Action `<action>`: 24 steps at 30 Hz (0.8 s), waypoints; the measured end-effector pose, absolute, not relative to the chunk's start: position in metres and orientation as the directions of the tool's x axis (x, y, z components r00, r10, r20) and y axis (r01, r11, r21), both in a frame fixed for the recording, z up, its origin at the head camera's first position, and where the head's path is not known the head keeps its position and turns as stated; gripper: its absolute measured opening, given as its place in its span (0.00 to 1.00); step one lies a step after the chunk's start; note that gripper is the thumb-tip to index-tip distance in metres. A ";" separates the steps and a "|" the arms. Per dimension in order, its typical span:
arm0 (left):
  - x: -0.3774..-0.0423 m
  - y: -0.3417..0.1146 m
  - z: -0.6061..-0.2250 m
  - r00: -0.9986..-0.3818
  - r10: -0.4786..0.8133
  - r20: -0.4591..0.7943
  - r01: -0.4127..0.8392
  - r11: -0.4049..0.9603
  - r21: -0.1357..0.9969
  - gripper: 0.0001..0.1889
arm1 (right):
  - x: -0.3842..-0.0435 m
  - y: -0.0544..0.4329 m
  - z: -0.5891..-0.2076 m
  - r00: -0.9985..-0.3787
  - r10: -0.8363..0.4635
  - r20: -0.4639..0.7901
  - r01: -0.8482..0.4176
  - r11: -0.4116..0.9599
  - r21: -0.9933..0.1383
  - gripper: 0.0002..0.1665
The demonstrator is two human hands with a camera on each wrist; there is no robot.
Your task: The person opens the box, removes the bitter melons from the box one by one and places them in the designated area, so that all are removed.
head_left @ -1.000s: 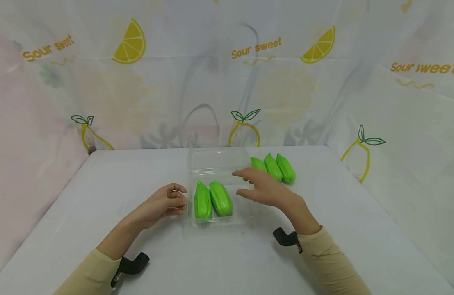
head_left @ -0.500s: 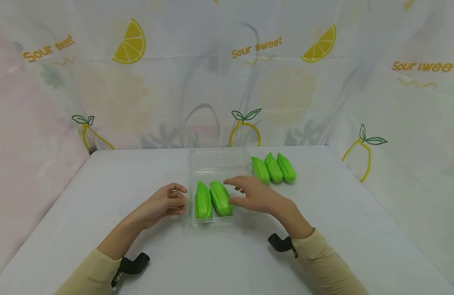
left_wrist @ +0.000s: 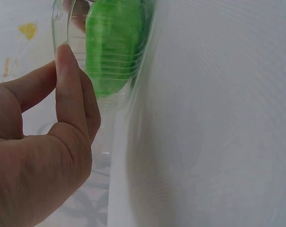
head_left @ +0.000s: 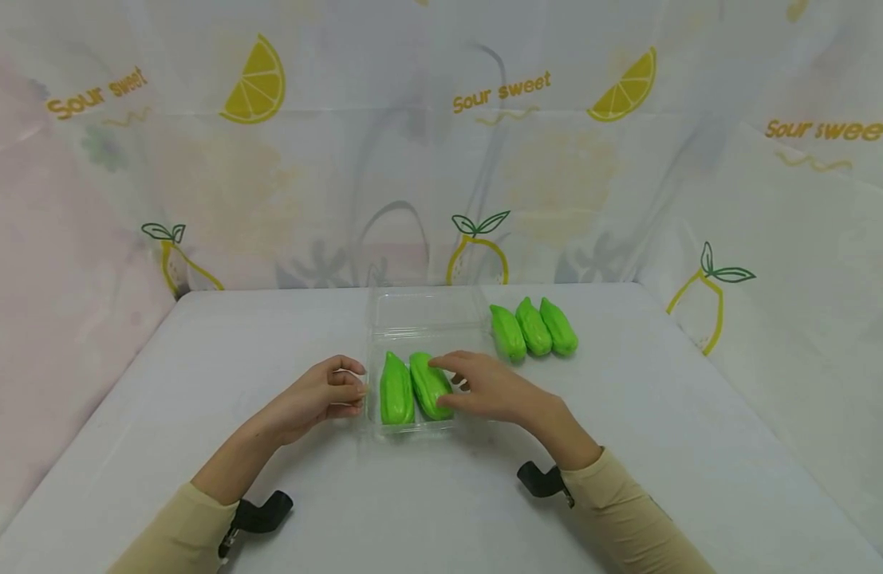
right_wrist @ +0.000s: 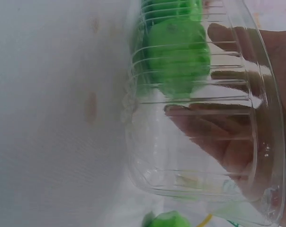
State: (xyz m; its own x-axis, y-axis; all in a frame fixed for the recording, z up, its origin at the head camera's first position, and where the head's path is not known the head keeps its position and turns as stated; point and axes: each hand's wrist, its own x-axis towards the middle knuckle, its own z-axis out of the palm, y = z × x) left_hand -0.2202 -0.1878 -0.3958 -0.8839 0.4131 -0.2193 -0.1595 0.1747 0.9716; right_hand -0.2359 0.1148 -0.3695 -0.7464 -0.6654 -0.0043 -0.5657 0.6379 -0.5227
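Note:
An open clear plastic clamshell box (head_left: 412, 429) stands mid-table, its lid (head_left: 423, 311) raised toward the back. Inside lie two bright green, ridged, gourd-like vegetables, a left one (head_left: 396, 391) and a right one (head_left: 428, 387). My left hand (head_left: 317, 399) pinches the box's left rim between thumb and finger, as the left wrist view shows with its hand (left_wrist: 62, 118). Reaching in over the right side, my right hand (head_left: 491, 387) has relaxed, spread fingers at the right vegetable. Through the clear wall, the right wrist view shows fingertips (right_wrist: 178, 113) close to that vegetable (right_wrist: 178, 56).
Three more green vegetables (head_left: 533, 328) lie side by side on the white table (head_left: 628, 399), behind and right of the box. A lemon-printed curtain (head_left: 340, 159) closes off the back and sides. Black wrist mounts (head_left: 265, 512) hang from both sleeves.
My right hand has moved left and toward me, from over the box's right side to the right vegetable, uncovering the three on the table. The left hand stays at the rim.

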 end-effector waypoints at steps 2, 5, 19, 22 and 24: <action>-0.220 -0.188 -0.396 -0.883 0.418 -0.215 -0.155 0.173 0.973 0.21 | -0.236 0.113 -0.371 -0.749 -0.663 -0.009 -0.559 0.639 -0.528 0.34; -0.220 -0.187 -0.395 -0.882 0.421 -0.213 -0.154 0.171 0.973 0.22 | -0.235 0.112 -0.373 -0.753 -0.658 -0.011 -0.554 0.642 -0.530 0.34; -0.222 -0.187 -0.396 -0.884 0.411 -0.222 -0.158 0.184 0.970 0.21 | -0.231 0.107 -0.375 -0.791 -0.612 -0.001 -0.520 0.673 -0.526 0.39; -0.222 -0.187 -0.397 -0.884 0.410 -0.224 -0.160 0.185 0.970 0.21 | -0.232 0.106 -0.377 -0.798 -0.603 0.014 -0.523 0.680 -0.514 0.39; -0.222 -0.187 -0.396 -0.884 0.409 -0.226 -0.164 0.183 0.969 0.21 | -0.232 0.105 -0.379 -0.799 -0.601 0.023 -0.531 0.687 -0.496 0.37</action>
State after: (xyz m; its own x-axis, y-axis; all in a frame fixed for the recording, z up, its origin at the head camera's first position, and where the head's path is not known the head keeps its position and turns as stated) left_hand -0.2217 -0.1867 -0.3962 -0.8842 0.4086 -0.2264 -0.1638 0.1828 0.9694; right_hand -0.2321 0.1052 -0.3786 -0.7987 -0.6013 0.0232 -0.5313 0.6865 -0.4964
